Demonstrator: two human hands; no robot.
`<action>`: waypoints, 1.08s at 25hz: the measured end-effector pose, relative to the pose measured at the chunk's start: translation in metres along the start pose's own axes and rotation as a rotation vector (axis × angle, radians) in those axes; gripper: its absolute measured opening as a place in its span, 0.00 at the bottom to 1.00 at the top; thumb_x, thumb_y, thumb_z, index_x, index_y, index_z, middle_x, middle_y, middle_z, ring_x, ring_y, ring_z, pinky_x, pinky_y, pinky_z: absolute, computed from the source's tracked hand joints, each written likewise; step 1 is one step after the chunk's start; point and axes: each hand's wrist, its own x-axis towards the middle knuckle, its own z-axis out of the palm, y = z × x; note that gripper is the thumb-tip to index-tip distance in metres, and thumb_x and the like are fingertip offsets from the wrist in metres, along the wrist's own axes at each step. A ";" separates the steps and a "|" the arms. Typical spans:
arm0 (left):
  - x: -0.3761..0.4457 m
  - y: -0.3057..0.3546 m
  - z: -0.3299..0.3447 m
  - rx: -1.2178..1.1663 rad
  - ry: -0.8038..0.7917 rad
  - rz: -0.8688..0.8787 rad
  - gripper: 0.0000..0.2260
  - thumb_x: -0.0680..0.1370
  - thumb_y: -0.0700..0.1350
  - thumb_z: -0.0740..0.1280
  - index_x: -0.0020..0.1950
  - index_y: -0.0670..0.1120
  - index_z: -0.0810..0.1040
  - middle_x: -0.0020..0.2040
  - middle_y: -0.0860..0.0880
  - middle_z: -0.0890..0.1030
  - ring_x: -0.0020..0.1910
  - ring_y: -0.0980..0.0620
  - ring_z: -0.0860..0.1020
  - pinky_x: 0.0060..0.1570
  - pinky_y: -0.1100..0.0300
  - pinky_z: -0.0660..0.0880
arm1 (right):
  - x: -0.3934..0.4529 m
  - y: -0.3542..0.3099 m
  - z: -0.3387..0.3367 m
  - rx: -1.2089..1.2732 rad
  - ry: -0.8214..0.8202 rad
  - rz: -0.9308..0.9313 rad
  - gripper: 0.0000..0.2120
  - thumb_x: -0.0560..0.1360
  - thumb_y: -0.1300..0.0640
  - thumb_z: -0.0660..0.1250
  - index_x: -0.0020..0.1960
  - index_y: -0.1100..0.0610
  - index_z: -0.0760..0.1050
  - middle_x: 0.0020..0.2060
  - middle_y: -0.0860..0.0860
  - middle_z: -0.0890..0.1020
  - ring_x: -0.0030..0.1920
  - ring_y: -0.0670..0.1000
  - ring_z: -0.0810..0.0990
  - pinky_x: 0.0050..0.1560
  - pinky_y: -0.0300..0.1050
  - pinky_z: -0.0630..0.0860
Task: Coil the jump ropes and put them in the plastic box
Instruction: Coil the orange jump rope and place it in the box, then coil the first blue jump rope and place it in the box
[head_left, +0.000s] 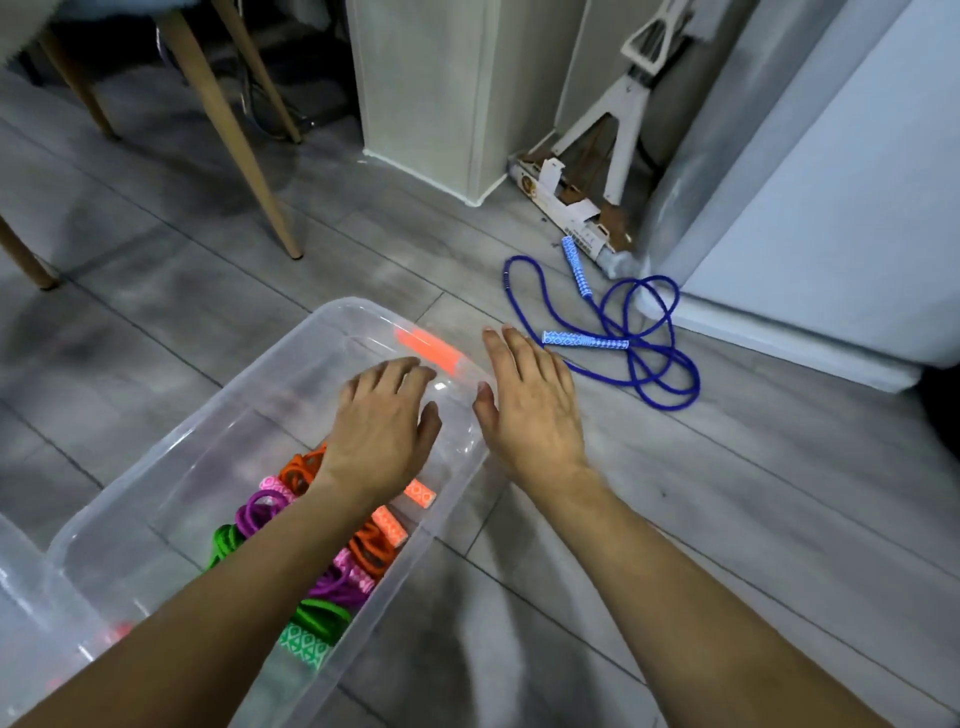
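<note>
One blue jump rope (631, 332) lies loose on the floor (727, 493), uncoiled. Three coiled ropes, orange (371, 548), purple (260, 512) and green (319, 618), sit in the clear plastic box (171, 457). The left hand (382, 423) and right hand (530, 405) are flat, holding nothing.

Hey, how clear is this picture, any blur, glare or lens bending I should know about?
Head view: soft overall, corners smeared, floor lines bowed by the wide lens; a glare spot on the plastic box rim between the left hand and right hand; the blue jump rope reads fairly clearly.
</note>
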 end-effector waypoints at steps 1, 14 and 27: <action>0.005 0.012 -0.007 -0.005 0.027 0.044 0.19 0.78 0.52 0.57 0.65 0.48 0.75 0.67 0.47 0.75 0.65 0.44 0.73 0.62 0.46 0.70 | -0.002 0.008 -0.008 -0.012 0.002 0.020 0.28 0.75 0.52 0.64 0.74 0.56 0.68 0.71 0.55 0.73 0.70 0.56 0.72 0.71 0.56 0.67; 0.073 0.140 0.036 0.094 -0.075 0.213 0.24 0.74 0.53 0.55 0.67 0.47 0.75 0.66 0.47 0.76 0.67 0.43 0.72 0.64 0.47 0.67 | -0.012 0.163 -0.006 -0.076 -0.047 0.229 0.28 0.74 0.54 0.66 0.73 0.56 0.68 0.69 0.54 0.74 0.68 0.56 0.73 0.68 0.54 0.67; 0.074 0.150 0.133 0.080 -0.241 0.042 0.21 0.74 0.51 0.63 0.66 0.49 0.74 0.68 0.47 0.75 0.68 0.42 0.72 0.67 0.45 0.67 | 0.073 0.266 0.125 -0.167 -0.664 0.076 0.34 0.78 0.60 0.61 0.80 0.54 0.52 0.79 0.54 0.59 0.77 0.57 0.59 0.77 0.57 0.56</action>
